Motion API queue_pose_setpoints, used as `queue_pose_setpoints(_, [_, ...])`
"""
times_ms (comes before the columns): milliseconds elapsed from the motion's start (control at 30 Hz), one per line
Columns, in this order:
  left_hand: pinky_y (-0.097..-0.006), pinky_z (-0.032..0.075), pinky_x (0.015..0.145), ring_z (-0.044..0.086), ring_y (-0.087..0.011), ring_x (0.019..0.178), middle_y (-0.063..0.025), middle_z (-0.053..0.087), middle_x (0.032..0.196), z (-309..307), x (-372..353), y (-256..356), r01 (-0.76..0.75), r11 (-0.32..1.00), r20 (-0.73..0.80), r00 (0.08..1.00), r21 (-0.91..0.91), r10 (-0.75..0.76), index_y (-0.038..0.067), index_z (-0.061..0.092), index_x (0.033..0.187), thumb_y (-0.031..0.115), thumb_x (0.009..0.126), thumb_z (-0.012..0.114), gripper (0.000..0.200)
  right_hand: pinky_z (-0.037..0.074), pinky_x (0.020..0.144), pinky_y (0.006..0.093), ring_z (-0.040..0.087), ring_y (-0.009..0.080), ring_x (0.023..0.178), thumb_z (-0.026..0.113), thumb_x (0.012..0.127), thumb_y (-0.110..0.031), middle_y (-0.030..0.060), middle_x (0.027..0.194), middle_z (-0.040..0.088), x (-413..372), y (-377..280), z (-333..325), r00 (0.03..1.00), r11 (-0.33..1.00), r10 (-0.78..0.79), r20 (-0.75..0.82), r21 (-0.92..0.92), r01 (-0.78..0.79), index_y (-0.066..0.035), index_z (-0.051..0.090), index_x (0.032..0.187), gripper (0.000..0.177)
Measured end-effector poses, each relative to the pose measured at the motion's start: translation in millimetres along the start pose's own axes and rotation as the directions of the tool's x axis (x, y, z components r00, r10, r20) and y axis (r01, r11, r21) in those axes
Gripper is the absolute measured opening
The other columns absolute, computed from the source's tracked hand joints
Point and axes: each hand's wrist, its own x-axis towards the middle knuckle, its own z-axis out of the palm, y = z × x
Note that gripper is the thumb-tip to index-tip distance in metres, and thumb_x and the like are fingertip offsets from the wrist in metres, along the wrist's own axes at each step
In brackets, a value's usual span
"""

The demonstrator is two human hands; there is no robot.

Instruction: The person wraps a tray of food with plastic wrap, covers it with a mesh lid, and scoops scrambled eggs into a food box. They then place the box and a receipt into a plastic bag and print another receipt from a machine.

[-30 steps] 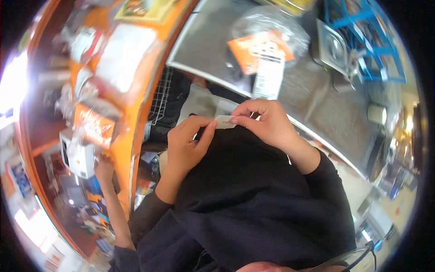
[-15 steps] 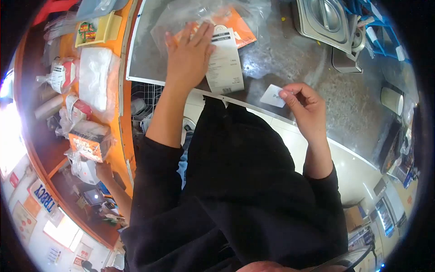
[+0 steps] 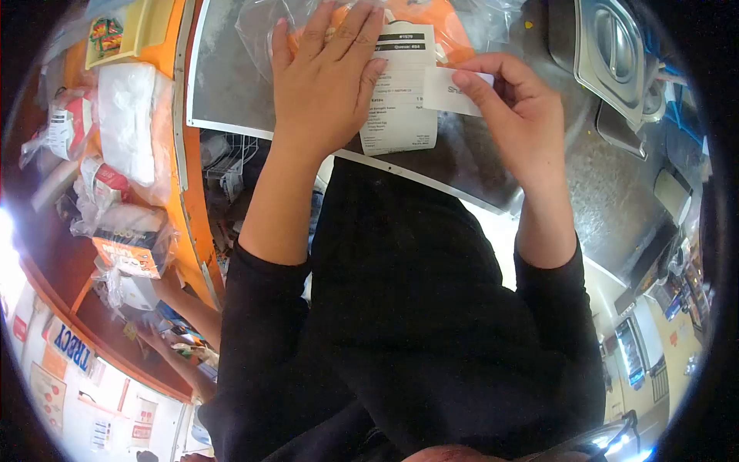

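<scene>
My left hand [image 3: 323, 85] lies flat with fingers spread over an orange package [image 3: 450, 31] in a clear plastic bag [image 3: 258, 35], its thumb at the edge of a long printed receipt [image 3: 400, 127]. The receipt hangs down across the package toward the counter's front edge. Between thumb and fingers, my right hand [image 3: 519, 112] pinches a small white label [image 3: 443, 91] with dark lettering. That label overlaps the right side of the receipt in this view.
Steel lidded pans [image 3: 616, 50] stand at the right of the metal counter [image 3: 493, 162]. On the orange shelf at left are a yellow tray [image 3: 142, 35] of packets, white plastic bags [image 3: 131, 123] and a bagged orange box [image 3: 131, 250]. Another person's arms [image 3: 188, 312] reach in below.
My right hand has carried the white label up and left, from beside the receipt to over its right edge. My left hand stays on the package. A second arm of the other person now shows.
</scene>
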Motion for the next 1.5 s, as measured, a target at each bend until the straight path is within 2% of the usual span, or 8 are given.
queue_pose_setpoints(300, [-0.0571,0.017,0.106,0.037,-0.0423,0.124,-0.0252,0.044,0.131,9,-6,-6,0.07,0.984,-0.041,0.996,-0.164,-0.078,-0.015,0.016,0.135,0.026,0.085,0.058,0.077,0.041,0.062,0.0193,0.051,0.0048,0.071,0.066,0.081,-0.006,-0.0004,0.089,0.061,1,0,3,0.996,0.991,0.004,0.094,0.134,-0.017,-0.004,0.061,0.1,0.02])
queue_pose_setpoints(400, [-0.0533,0.014,0.108,0.03,-0.0422,0.13,-0.0198,0.04,0.138,29,-10,-12,0.011,0.975,-0.243,0.968,-0.223,-0.066,-0.003,0.029,0.139,0.036,0.087,0.055,0.07,0.041,0.07,0.0191,0.053,0.0058,0.082,0.063,0.082,0.0,0.0013,0.098,0.059,-2,-4,-2,0.993,0.977,-0.02,0.114,0.213,-0.005,-0.004,0.055,0.104,0.024])
queue_pose_setpoints(500, [-0.0496,0.012,0.11,0.028,-0.0476,0.129,-0.0276,0.04,0.133,31,-12,-12,0.007,0.964,-0.28,0.956,-0.264,-0.084,-0.011,0.021,0.137,0.036,0.085,0.06,0.08,0.041,0.075,0.0196,0.053,0.0071,0.089,0.06,0.082,0.004,0.003,0.1,0.058,-3,-4,-4,0.991,0.962,-0.04,0.124,0.273,0.004,-0.004,0.051,0.108,0.028])
queue_pose_setpoints(700, [-0.0522,0.024,0.107,0.044,-0.038,0.122,-0.0262,0.048,0.127,33,-8,-10,-0.074,0.954,-0.496,0.864,-0.29,-0.084,-0.001,0.033,0.134,0.032,0.092,0.051,0.056,0.041,0.077,0.0202,0.053,0.0075,0.091,0.059,0.083,0.005,0.0026,0.099,0.057,-8,0,-7,0.992,0.955,-0.065,0.111,0.296,0.029,-0.005,0.048,0.11,0.031])
queue_pose_setpoints(800, [-0.0552,0.015,0.108,0.034,-0.047,0.125,-0.0302,0.041,0.132,19,-13,-8,0.135,0.981,-0.14,0.978,-0.141,-0.155,-0.018,0.007,0.135,0.029,0.086,0.058,0.085,0.041,0.076,0.0203,0.053,0.0073,0.09,0.059,0.083,0.005,0.002,0.099,0.056,-10,-1,-7,0.992,0.959,-0.05,0.113,0.282,0.016,-0.005,0.048,0.109,0.03])
queue_pose_setpoints(1167, [-0.0528,0.016,0.108,0.036,-0.0483,0.123,-0.029,0.04,0.133,25,-13,-12,0.041,0.982,-0.245,0.966,-0.184,-0.086,-0.018,0.004,0.136,0.023,0.088,0.054,0.081,0.044,0.068,0.0216,0.054,0.0082,0.077,0.064,0.082,-0.001,0.0042,0.091,0.059,-1,4,16,1.0,0.963,-0.024,0.005,0.269,0.022,-0.004,0.051,0.105,0.027])
queue_pose_setpoints(1367, [-0.052,0.018,0.108,0.037,-0.0468,0.123,-0.0272,0.042,0.133,24,-10,-11,0.046,0.977,-0.241,0.966,-0.209,-0.097,-0.017,0.004,0.138,0.021,0.088,0.052,0.079,0.045,0.064,0.0231,0.055,0.0091,0.072,0.074,0.076,-0.011,0.0067,0.091,0.061,4,1,32,0.986,0.906,-0.145,-0.083,-0.412,0.099,-0.002,0.05,0.107,0.04])
queue_pose_setpoints(1500, [-0.0515,0.019,0.108,0.037,-0.0462,0.123,-0.0266,0.041,0.133,25,-10,-10,0.06,0.981,-0.254,0.961,-0.184,-0.107,-0.016,0.004,0.138,0.02,0.088,0.053,0.079,0.047,0.063,0.0283,0.056,0.0157,0.068,0.08,0.069,-0.02,0.0098,0.09,0.062,0,-10,42,0.968,0.888,-0.158,-0.197,-0.456,0.052,-0.002,0.049,0.106,0.051])
